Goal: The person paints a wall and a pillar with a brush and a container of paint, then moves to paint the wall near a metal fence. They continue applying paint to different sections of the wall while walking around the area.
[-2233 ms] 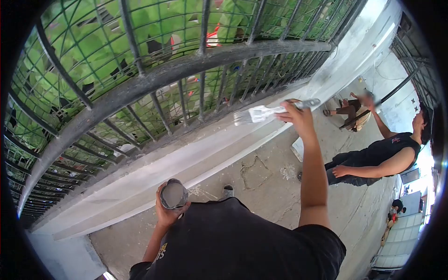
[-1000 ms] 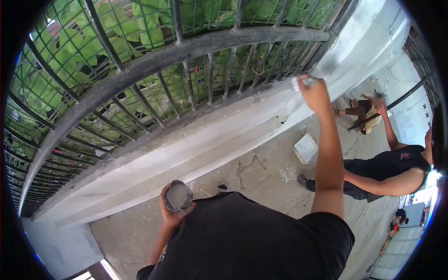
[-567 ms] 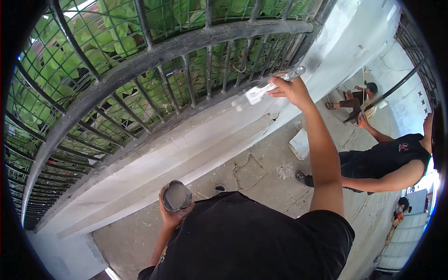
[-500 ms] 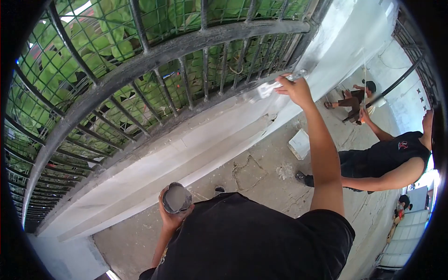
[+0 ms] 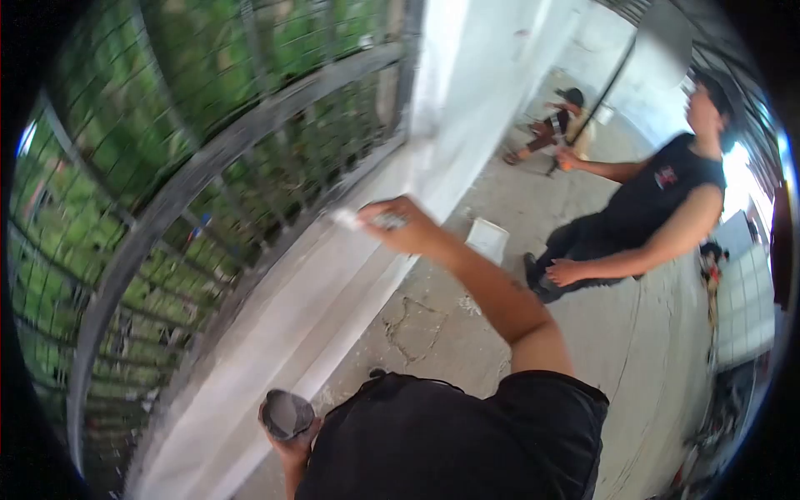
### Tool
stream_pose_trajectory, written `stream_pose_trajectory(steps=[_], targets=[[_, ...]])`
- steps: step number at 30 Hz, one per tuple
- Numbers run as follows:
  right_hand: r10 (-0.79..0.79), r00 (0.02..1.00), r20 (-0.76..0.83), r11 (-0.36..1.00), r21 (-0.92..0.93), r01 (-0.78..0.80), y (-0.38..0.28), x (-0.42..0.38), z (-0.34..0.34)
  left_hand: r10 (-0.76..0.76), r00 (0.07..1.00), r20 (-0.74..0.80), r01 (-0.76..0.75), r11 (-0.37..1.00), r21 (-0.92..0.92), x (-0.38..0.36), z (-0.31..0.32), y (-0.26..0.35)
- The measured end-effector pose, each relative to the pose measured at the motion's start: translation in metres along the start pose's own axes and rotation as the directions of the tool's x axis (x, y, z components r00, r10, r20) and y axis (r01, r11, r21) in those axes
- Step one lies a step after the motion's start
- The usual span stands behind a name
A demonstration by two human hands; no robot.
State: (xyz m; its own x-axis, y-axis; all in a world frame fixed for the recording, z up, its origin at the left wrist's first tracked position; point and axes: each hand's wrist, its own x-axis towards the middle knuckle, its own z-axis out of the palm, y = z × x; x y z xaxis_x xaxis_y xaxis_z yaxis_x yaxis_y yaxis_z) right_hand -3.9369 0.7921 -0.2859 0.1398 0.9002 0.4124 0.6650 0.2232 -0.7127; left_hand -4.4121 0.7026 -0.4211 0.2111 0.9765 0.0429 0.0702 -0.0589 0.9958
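Note:
A dark round cup (image 5: 288,414) with grey stuff in it rests in my left hand (image 5: 290,443), low in the view beside my black shirt. My right hand (image 5: 400,223) is stretched out over the white ledge (image 5: 296,287), close to the foot of the dark metal railing (image 5: 208,167). Its fingers are closed round a brush-like tool (image 5: 348,218), whose pale end points left and is smeared by motion. Whether the tool touches the ledge I cannot tell.
On the right stands a person in black (image 5: 667,192) holding a long pole (image 5: 604,96). Farther back another person (image 5: 554,129) sits low by the wall. A white square container (image 5: 487,239) lies on the cracked floor (image 5: 575,350).
The view has turned, so the railing and ledge appear steeper. My right hand has moved left and lower in view with the tool. The standing person now shows more fully.

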Motion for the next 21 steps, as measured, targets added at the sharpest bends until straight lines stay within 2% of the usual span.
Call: stream_pose_trajectory(steps=[1, 2, 3, 5, 6, 9, 11, 12, 13, 14, 15, 17, 19, 21], targets=[[0.05, 0.998, 0.032, 0.999, -0.003, -0.05, -0.032, -0.005, -0.002, -0.07, 0.998, -0.001, 0.07, 0.997, 0.034, 0.001, -0.004, -0.01], [0.072, 0.992, 0.107, 0.985, 0.151, -0.088, -0.064, -0.007, -0.011, -0.011, 1.0, 0.004, 0.01, 0.996, 0.093, 0.001, -0.009, -0.023], [-0.001, 0.993, 0.116, 0.982, 0.186, -0.021, -0.069, -0.01, -0.014, 0.048, 0.999, 0.0, -0.047, 0.987, 0.153, 0.004, -0.011, -0.03], [0.088, 0.99, 0.11, 0.898, 0.421, -0.127, -0.066, -0.014, -0.009, 0.113, 0.993, 0.036, -0.118, 0.977, 0.176, 0.012, -0.002, -0.014], [0.09, 0.991, 0.098, 0.898, 0.422, -0.124, -0.06, -0.013, -0.013, 0.161, 0.986, 0.053, -0.168, 0.967, 0.192, 0.012, 0.002, -0.006], [0.287, 0.958, 0.002, 0.915, 0.297, -0.275, -0.013, 0.003, -0.026, 0.195, 0.979, 0.051, -0.202, 0.953, 0.228, 0.013, 0.006, 0.006], [0.374, 0.917, -0.139, 0.755, 0.62, -0.214, 0.037, 0.008, -0.034, 0.144, 0.989, 0.036, -0.148, 0.976, 0.162, 0.013, 0.009, 0.008], [0.407, 0.889, -0.211, 0.767, 0.607, -0.207, 0.053, 0.008, -0.042, 0.09, 0.996, 0.016, -0.091, 0.991, 0.095, 0.012, 0.008, 0.007], [0.345, 0.882, -0.321, 0.894, 0.399, -0.204, 0.083, 0.01, -0.047, 0.09, 0.996, -0.007, -0.089, 0.991, 0.099, 0.011, 0.003, 0.002], [-0.113, 0.901, -0.419, 0.989, -0.136, 0.06, 0.121, 0.009, -0.052, 0.012, 1.0, 0.024, -0.015, 0.992, 0.126, 0.011, -0.004, -0.008], [0.311, 0.841, -0.442, 0.922, 0.357, -0.154, 0.083, 0.009, -0.063, -0.068, 0.996, 0.051, 0.06, 0.987, 0.152, 0.01, -0.01, -0.014], [0.238, 0.808, -0.539, 0.971, 0.133, -0.198, 0.064, 0.013, -0.076, -0.04, 0.999, 0.016, 0.037, 0.983, 0.182, 0.005, -0.013, -0.015], [0.101, 0.829, -0.55, 0.989, -0.034, -0.143, 0.063, 0.018, -0.083, -0.014, 1.0, 0.007, 0.012, 0.977, 0.211, 0.004, -0.01, -0.008], [0.062, 0.864, -0.5, 0.995, -0.04, -0.095, 0.08, 0.018, -0.07, -0.01, 1.0, -0.004, 0.011, 0.98, 0.198, 0.002, -0.002, 0.009]])
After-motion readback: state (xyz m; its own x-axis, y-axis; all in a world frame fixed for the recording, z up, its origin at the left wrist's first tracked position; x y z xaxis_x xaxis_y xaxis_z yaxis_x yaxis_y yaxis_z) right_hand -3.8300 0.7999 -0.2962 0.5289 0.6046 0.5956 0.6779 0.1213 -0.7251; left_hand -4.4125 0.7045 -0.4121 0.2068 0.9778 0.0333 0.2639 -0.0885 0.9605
